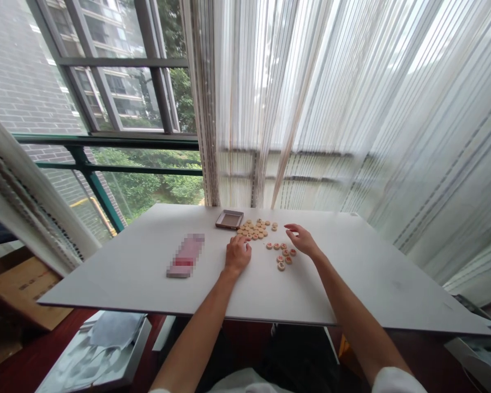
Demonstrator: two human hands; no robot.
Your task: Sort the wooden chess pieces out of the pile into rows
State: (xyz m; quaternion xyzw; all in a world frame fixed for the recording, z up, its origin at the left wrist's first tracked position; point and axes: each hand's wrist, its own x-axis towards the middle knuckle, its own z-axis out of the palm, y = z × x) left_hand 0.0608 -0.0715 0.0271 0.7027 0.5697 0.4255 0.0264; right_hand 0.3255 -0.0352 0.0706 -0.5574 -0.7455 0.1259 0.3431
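Note:
My left hand (pixel 238 254) rests on the white table, fingers lightly bent and apart, its fingertips at the near edge of a cluster of round wooden Chinese chess pieces (pixel 260 231). Whether a fingertip touches a piece is hard to make out. Over to the right, my right hand (pixel 301 239) hovers with fingers stretched to the left, thumb and index apart and nothing visible between them. Below and left of it lie several pieces with marked faces up, some in a short row (pixel 276 246) and others grouped nearer me (pixel 285 258).
A shallow open box (pixel 229 219) sits behind my left hand, beside the cluster. Left on the white table (pixel 376 273) lies a pinkish, blurred-out box (pixel 186 255). Curtains (pixel 331 109) and a green railing (pixel 147 169) stand beyond the far edge. Cardboard boxes (pixel 20 278) stand at lower left.

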